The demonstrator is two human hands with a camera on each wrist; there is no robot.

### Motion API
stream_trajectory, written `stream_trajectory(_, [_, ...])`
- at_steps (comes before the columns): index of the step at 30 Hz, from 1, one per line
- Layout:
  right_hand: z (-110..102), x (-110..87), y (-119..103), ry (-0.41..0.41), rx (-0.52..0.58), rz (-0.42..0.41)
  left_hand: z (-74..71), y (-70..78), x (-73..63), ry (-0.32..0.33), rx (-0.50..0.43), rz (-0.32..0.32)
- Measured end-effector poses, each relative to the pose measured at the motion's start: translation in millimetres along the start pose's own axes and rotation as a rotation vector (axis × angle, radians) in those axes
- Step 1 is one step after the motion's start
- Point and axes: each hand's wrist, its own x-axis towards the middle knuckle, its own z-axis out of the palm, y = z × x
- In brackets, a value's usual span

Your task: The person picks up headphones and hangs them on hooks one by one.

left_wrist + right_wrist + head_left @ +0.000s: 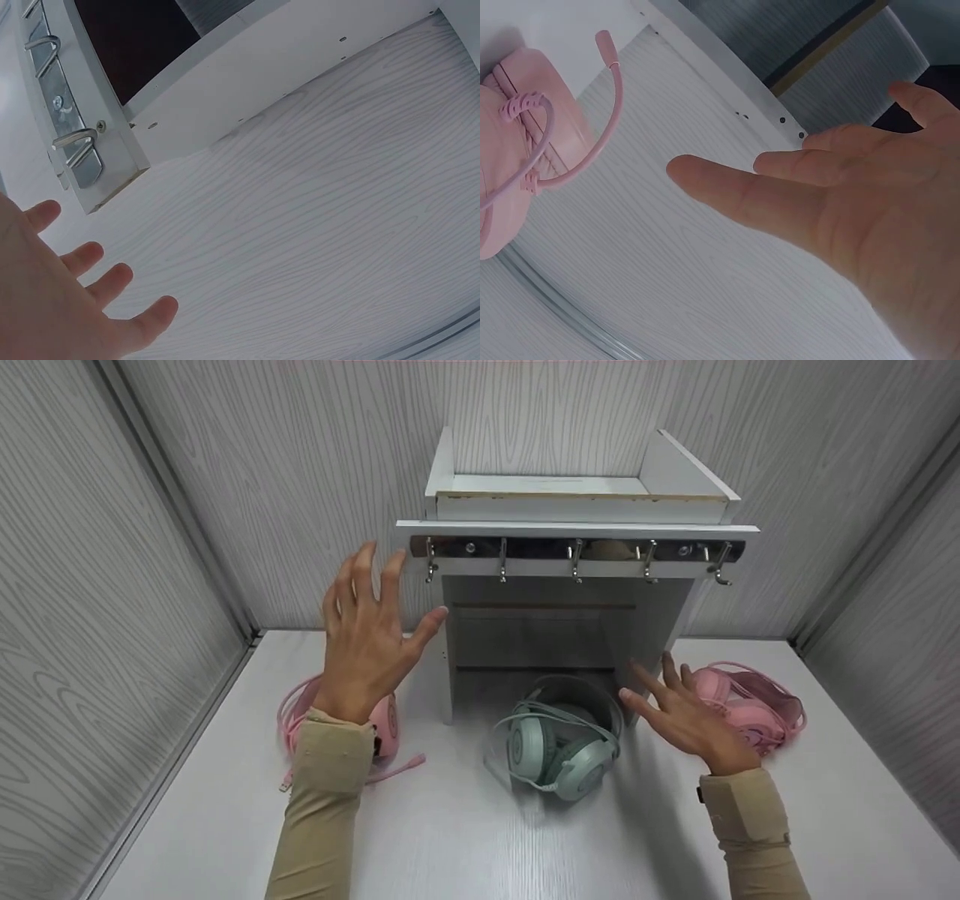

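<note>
My left hand (pixel 369 639) is raised in the air with fingers spread, just left of the hook rail (pixel 540 547) on a white stand (pixel 442 660). It holds nothing. My right hand (pixel 694 721) reaches in from the lower right, fingers apart and holding nothing, near the stand's right side. A mint-green headset (pixel 585 769) with its cable looped around it rests on the table at the stand's front opening. Behind my left forearm lies a pink headset (pixel 387 727), partly hidden. Beyond my right hand is another pink headset (pixel 754 720); its microphone boom (pixel 613 112) shows in the right wrist view.
Several metal hooks (pixel 576 561) stick out from the rail toward me. On top, the stand has a shallow tray (pixel 686 465) with raised sides. Wood-grain panels (pixel 300 472) enclose the white table (pixel 465 840) at the back and both sides.
</note>
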Motion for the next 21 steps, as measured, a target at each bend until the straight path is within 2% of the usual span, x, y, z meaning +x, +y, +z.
stream_trajectory(5, [2, 0.9, 2, 0.01, 0.008, -0.005, 3.2, 2.1, 13.7, 0.042, 0.031, 0.022])
stream_trajectory(11, [5, 0.2, 3, 0.008, 0.018, -0.011, 4.4, 8.9, 33.7, 0.064, 0.013, 0.021])
stream_trajectory(21, [8, -0.4, 4, 0.008, 0.028, -0.005, 4.0, 17.5, 49.6, 0.062, 0.019, 0.023])
